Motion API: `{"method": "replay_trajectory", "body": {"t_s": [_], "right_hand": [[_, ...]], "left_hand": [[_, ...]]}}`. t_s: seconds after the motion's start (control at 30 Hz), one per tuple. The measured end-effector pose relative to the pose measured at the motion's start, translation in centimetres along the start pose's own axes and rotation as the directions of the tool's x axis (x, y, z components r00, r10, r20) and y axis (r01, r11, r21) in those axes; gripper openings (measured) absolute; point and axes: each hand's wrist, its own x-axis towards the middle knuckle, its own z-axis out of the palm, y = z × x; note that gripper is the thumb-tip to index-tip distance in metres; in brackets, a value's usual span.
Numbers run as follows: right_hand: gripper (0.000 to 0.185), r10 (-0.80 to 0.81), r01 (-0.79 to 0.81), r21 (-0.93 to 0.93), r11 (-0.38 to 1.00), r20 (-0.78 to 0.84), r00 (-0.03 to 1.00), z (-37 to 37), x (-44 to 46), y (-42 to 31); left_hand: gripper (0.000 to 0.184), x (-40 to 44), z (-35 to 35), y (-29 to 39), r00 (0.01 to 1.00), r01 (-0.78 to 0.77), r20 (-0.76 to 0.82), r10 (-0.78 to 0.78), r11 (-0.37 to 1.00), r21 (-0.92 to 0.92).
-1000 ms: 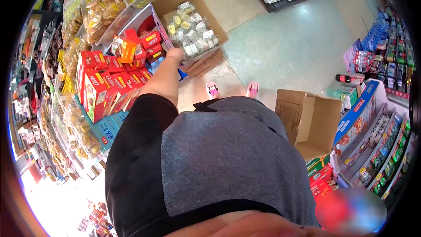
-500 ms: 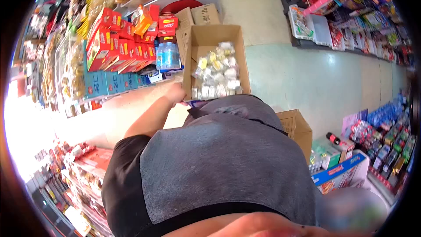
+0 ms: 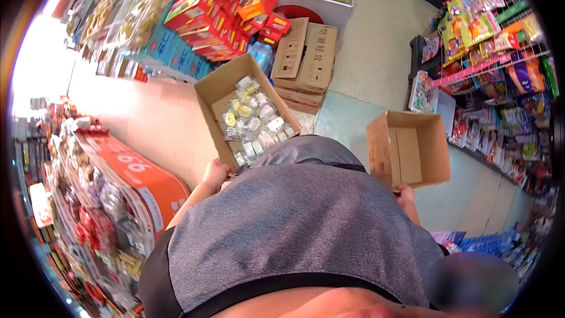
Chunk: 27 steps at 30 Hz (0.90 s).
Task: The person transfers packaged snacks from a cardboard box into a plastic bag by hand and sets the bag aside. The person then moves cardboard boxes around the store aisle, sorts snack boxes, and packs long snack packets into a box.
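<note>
My left hand (image 3: 216,172) is closed on the near left corner of a cardboard box (image 3: 207,103). Inside this box lie many small clear-wrapped packets (image 3: 253,115) with white and yellow contents. On the other side of my body, my right hand (image 3: 405,196) grips the near edge of a second cardboard box (image 3: 379,147). That box's top faces me and its bare brown bottom shows. Most of both hands' fingers are hidden by the boxes.
Flattened cardboard boxes (image 3: 318,53) stand ahead, beside stacked red cartons (image 3: 206,12) and blue cartons (image 3: 170,53). A snack rack (image 3: 471,29) lines the right. An orange-sided display (image 3: 132,168) is at the left. Tiled floor (image 3: 371,29) runs between.
My view has turned, and the packet-filled box now sits slanted to the left. My right hand has come into view, holding the second box, which was partly hidden beside my body.
</note>
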Motion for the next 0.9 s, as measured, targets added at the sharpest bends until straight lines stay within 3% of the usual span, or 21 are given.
{"method": "replay_trajectory", "body": {"t_s": [0.07,0.1,0.2,0.3,0.43,0.6,0.7,0.8,0.87,0.9], "right_hand": [[0.029,-0.009,0.01,-0.023,1.0,0.044,0.999,4.1,-0.1,-0.5],[0.03,-0.05,0.052,-0.014,0.999,0.134,0.99,6.0,-0.1,-0.5],[0.036,-0.08,0.094,-0.035,0.995,0.281,0.956,11.6,-2.3,-0.3],[0.04,-0.103,0.134,-0.077,0.988,0.316,0.943,17.7,-5.4,-0.6],[0.039,-0.14,0.209,-0.17,0.963,0.347,0.927,25.6,-8.7,-0.9],[0.031,-0.224,0.354,-0.303,0.885,0.391,0.893,35.7,-9.5,-1.8],[0.03,-0.26,0.447,-0.356,0.821,0.464,0.847,41.9,-9.7,-3.4],[0.03,-0.281,0.504,-0.311,0.806,0.549,0.787,47.1,-5.8,-4.7],[0.027,-0.259,0.579,-0.451,0.679,0.591,0.764,50.9,3.3,-5.5],[0.024,-0.142,0.475,-0.399,0.784,0.63,0.763,51.7,2.7,-5.6]], "left_hand": [[0.033,-0.1,-2.0,-4.1,0.997,0.014,-0.077,-0.018,0.998,-0.061],[0.026,-0.8,-2.9,-5.8,0.99,-0.074,-0.121,0.067,0.996,-0.054],[0.019,-3.7,-5.8,-9.4,0.973,-0.057,-0.222,0.056,0.998,-0.002],[0.017,-6.1,-8.4,-13.8,0.963,-0.071,-0.267,0.021,0.981,-0.18],[0.019,-8.6,-9.9,-17.8,0.941,-0.074,-0.337,-0.012,0.967,-0.243],[0.021,-11.6,-8.3,-20.0,0.883,-0.043,-0.447,-0.14,0.926,-0.374],[0.02,-11.3,-6.1,-22.6,0.836,-0.11,-0.532,-0.134,0.909,-0.402],[0.019,-9.7,-4.3,-26.1,0.803,-0.126,-0.575,-0.155,0.899,-0.419],[0.018,-10.4,-2.7,-26.2,0.774,-0.155,-0.614,-0.158,0.892,-0.424],[0.018,-11.4,-1.3,-23.9,0.732,-0.158,-0.662,-0.159,0.906,-0.393]]}}
